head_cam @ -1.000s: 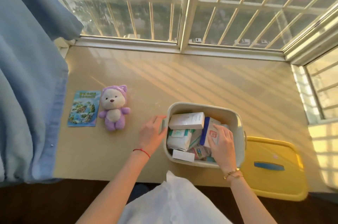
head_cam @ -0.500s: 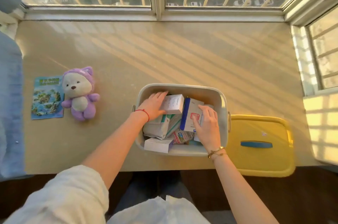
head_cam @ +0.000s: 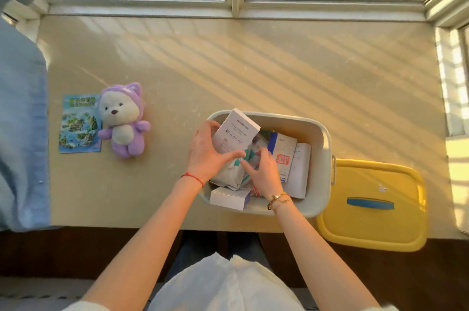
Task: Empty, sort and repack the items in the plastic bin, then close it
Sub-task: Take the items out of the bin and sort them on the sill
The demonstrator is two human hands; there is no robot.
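Tilted up over the plastic bin's (head_cam: 320, 133) left end, the white carton (head_cam: 234, 133) was gripped by the left hand (head_cam: 203, 156), while a soft packet (head_cam: 229, 173) was pinched by the right hand (head_cam: 264, 173); the carton was judged light, stiff, and best held by its edges.

Left hand (head_cam: 203, 156) now gripping white box (head_cam: 234, 132), tilting it up out of bin (head_cam: 322, 133); right hand (head_cam: 264, 173) shifting leftward onto pouch (head_cam: 228, 176)

A pale grey plastic bin (head_cam: 321, 133) holds white boxes (head_cam: 236, 134), one blue-edged with a red stamp (head_cam: 283, 158), beside a yellow lid (head_cam: 373, 224) with blue handle (head_cam: 370, 204), a purple-and-cream plush toy (head_cam: 121, 120), and a blue-green illustrated booklet (head_cam: 78, 124).
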